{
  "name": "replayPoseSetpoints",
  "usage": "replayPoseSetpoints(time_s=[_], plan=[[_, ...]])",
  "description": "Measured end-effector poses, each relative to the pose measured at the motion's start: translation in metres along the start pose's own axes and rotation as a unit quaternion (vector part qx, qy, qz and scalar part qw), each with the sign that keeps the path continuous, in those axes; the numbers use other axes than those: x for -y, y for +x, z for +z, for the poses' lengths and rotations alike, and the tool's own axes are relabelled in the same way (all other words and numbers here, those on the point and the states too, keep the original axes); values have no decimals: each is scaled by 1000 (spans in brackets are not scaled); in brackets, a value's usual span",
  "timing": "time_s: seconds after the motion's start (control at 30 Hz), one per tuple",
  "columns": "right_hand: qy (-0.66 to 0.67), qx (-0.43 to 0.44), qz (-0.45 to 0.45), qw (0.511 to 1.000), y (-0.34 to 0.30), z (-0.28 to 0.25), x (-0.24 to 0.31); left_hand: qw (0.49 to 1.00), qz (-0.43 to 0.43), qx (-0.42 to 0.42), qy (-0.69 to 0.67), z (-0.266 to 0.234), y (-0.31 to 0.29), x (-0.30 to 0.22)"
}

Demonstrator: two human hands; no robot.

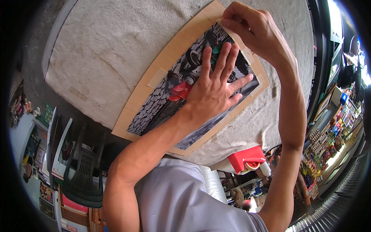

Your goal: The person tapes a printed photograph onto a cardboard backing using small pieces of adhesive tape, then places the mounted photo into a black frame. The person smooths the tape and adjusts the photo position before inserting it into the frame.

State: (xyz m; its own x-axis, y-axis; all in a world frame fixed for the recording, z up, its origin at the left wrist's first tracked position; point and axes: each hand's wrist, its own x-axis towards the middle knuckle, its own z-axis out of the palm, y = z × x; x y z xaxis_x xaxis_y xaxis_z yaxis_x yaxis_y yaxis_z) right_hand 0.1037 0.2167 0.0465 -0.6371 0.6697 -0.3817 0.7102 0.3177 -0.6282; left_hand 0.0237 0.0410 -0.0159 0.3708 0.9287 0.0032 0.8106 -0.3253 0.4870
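Note:
A mostly black-and-white photo print (154,110) with red and green accents lies on a light wooden board (133,102). My left hand (216,83) rests flat on the print, fingers spread, covering part of it. At the far corner of the print, my right hand (247,29) has thumb and fingers pinched on a small pale piece of tape (220,21). Other pieces of tape lie across the print's edges, one on the left side (157,77) and one on the right (256,86).
Beige cloth (112,46) covers the table under the board. A red tape dispenser (246,157) is at the table's near edge. To the left stands a dark plastic chair (83,174). Crowded shelves of goods (328,143) line the right side.

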Motion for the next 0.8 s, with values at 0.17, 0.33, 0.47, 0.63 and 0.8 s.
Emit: replayPoseSetpoints(time_s=[0.17, 0.33, 0.47, 0.63, 0.8], plan=[[-19, 2, 20, 1000, 1, 0, 6, 1000, -3, 1, -8, 0, 0, 0], [-19, -33, -24, 999, 0, 8, -2, 1000, 1, -3, -6, -1, 0, 0], [-43, -52, 85, 994, -3, 9, 16, 1000, -2, -5, -4, 2, -1, 1], [-96, -196, 22, 976, -17, 34, -10, 1000, -5, -15, -13, 3, 0, -1], [-163, -287, -128, 935, -8, 50, -35, 1000, -6, -7, -13, 3, 1, -1]])
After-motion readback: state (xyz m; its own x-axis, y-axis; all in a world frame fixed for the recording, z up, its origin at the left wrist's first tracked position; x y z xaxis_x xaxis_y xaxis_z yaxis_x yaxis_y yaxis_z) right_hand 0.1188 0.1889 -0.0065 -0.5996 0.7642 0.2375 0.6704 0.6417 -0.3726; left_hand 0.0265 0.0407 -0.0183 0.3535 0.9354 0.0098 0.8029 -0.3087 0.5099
